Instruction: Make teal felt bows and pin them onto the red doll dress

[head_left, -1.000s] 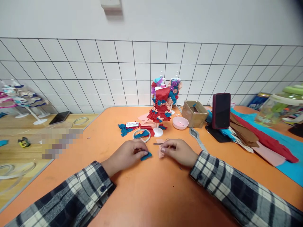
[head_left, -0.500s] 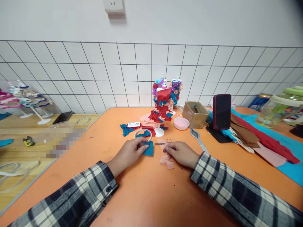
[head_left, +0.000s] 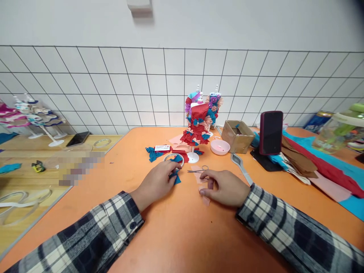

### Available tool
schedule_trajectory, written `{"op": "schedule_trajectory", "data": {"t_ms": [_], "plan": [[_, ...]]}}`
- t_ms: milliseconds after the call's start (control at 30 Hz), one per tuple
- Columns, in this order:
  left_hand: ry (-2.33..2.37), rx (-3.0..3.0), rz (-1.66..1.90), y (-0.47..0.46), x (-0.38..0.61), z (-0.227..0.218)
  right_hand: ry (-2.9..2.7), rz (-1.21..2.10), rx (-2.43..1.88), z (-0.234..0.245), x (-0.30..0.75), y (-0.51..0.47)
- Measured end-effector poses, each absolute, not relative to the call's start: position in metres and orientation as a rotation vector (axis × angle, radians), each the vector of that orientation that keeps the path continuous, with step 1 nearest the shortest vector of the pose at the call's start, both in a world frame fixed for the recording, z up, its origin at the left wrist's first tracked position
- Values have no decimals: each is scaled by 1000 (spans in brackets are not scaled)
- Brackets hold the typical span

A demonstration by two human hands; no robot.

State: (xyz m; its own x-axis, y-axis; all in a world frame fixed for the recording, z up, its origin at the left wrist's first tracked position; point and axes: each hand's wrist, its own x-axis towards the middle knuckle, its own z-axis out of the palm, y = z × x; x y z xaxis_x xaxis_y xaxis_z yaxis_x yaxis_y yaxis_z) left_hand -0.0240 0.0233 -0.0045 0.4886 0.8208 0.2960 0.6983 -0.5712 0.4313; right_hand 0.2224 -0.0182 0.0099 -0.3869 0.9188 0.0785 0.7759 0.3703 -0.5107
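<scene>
My left hand (head_left: 156,182) is closed on a small teal cloth piece (head_left: 177,179), partly hidden under the fingers. Its fingertips reach the near edge of a white ring (head_left: 182,160), which looks like a tape roll, with more teal cloth inside. My right hand (head_left: 226,187) has thumb and forefinger apart, low over pink cloth scraps (head_left: 206,201). Just beyond its fingers lie small scissors (head_left: 196,171), one handle partly covered by the hand. Behind them stands a mini dress form (head_left: 199,123) in a red ruffled dress with teal and pink bows.
A pink bowl (head_left: 220,147), a cardboard box (head_left: 237,137) and a grey strap-like item (head_left: 241,167) are at right. Farther right, a phone (head_left: 271,132) stands upright before layered cloth strips (head_left: 321,163). Teal gathered cloth (head_left: 153,154) and a small white-and-red box (head_left: 162,149) lie left of the dress.
The teal piece was flat and square in my left hand; now it is bunched and mostly covered. My right thumb and forefinger have spread apart. The view has shifted slightly.
</scene>
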Motion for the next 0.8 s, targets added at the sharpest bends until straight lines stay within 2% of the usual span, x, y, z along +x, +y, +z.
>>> {"op": "schedule_trajectory", "data": {"t_ms": [100,267,367,467,533,633,800], "plan": [[1266,2221,648,21,-21,-7,-2193,818,-1372,1,215,-18],[1034,1935,786,20,-15,-13,-1737,1487,-1269,-8,208,-16],[1124,2058,932,21,-17,-8,-1593,1602,-1193,-10,205,-17],[1076,2435,1083,15,-24,5,-1518,1603,-1187,-11,202,-20],[723,2714,1044,6,-25,12,-1530,1573,-1219,-13,199,-21],[364,2997,579,-7,-18,16,-1675,1438,-1281,-17,198,-23],[514,2997,290,-7,-11,11,-2141,789,-1379,-9,207,-27]]}}
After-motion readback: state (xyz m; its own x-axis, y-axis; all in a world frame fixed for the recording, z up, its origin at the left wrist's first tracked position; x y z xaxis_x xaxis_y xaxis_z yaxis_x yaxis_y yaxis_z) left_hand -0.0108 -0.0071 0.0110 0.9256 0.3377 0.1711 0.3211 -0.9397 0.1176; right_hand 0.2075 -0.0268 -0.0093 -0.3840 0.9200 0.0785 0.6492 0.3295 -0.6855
